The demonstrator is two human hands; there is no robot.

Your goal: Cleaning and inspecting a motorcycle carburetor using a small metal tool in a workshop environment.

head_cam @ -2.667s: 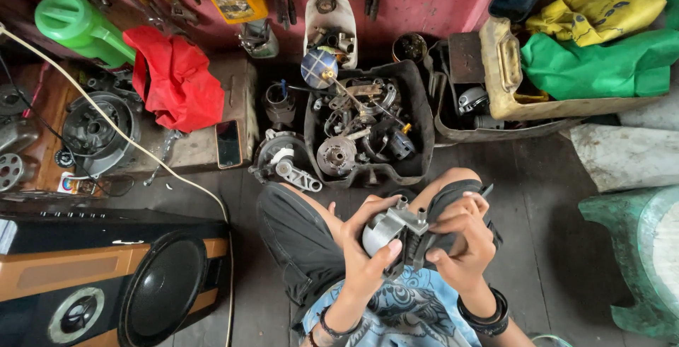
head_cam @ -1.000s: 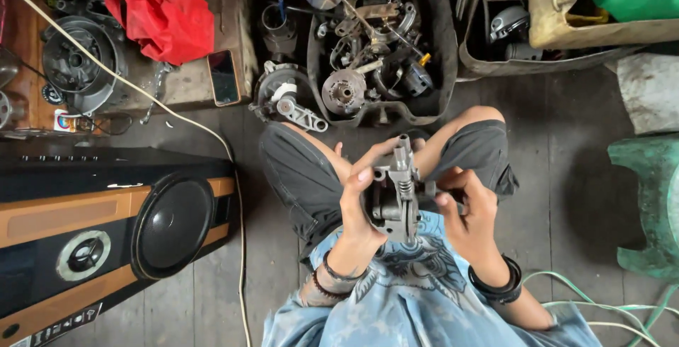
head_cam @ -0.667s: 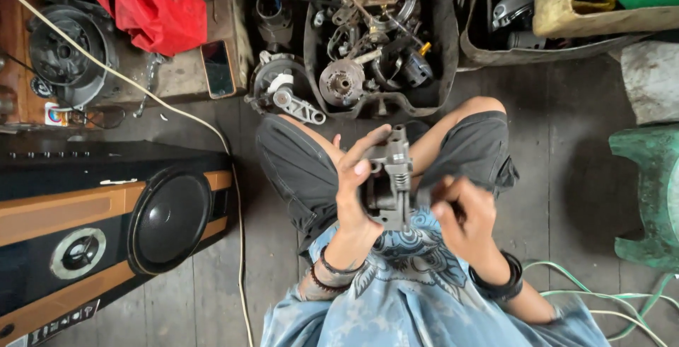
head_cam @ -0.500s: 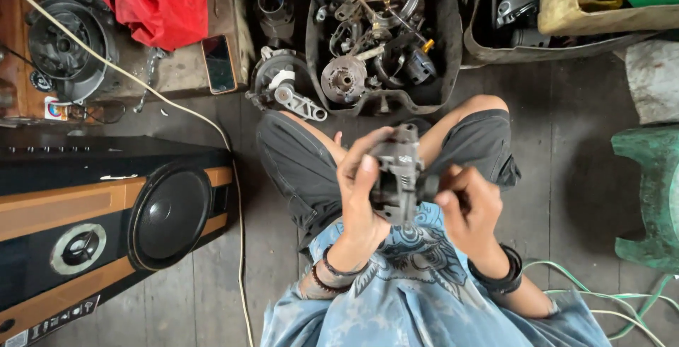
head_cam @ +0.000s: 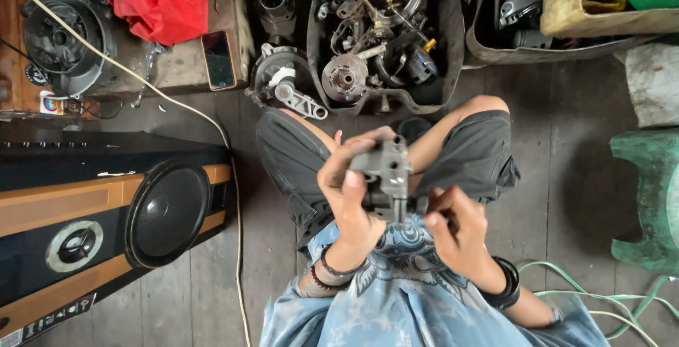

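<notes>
Two hands work one grey metal part [head_cam: 385, 171]: the left hand [head_cam: 348, 193] is clamped around it, the right hand [head_cam: 453, 227] pinches its near end.

One grey metal part [head_cam: 385, 177], one phone [head_cam: 218, 59], one loudspeaker [head_cam: 106, 220], one red cloth [head_cam: 152, 0].

Grey metal part [head_cam: 385, 177] now turned upright vs 2.7 s ago; my left hand [head_cam: 350, 191] regripped it, right hand [head_cam: 456, 230] dropped below.

Plank floor [head_cam: 559, 142] bears speaker [head_cam: 106, 212], probably parts tray [head_cam: 453, 50].
</notes>
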